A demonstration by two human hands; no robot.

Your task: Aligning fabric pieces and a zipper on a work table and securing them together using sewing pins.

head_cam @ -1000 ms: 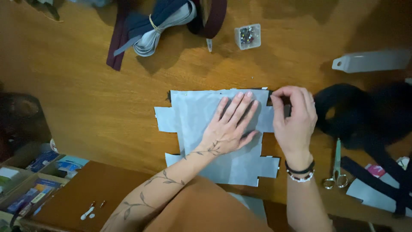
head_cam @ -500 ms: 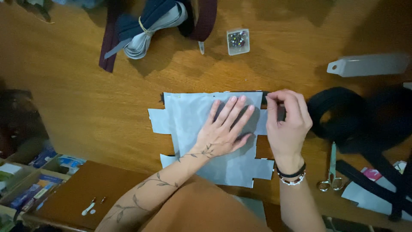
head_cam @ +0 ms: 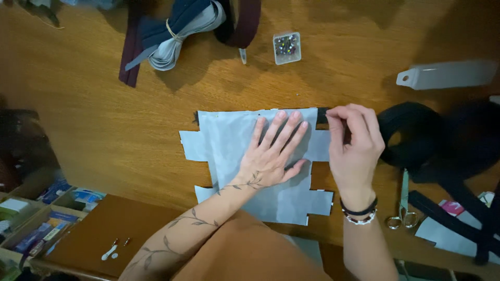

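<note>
A pale grey cut fabric piece (head_cam: 234,145) with notched corners lies flat on the wooden table (head_cam: 104,104). My left hand (head_cam: 273,151) presses flat on it, fingers spread toward its top edge. My right hand (head_cam: 354,145) pinches at the fabric's top right corner, where a dark strip (head_cam: 322,115) sticks out from under the fabric. Whether a pin sits between the fingertips cannot be seen.
A small clear box of coloured pins (head_cam: 287,48) stands at the back. Bundled zippers and straps (head_cam: 177,31) lie back left. Black webbing (head_cam: 437,151) coils at the right, with scissors (head_cam: 402,208) and a white plastic piece (head_cam: 448,75) nearby. Open trays (head_cam: 36,218) sit lower left.
The view has shifted slightly. My right hand's fingers have moved a little along the top right corner; my left hand stays pressed on the fabric.
</note>
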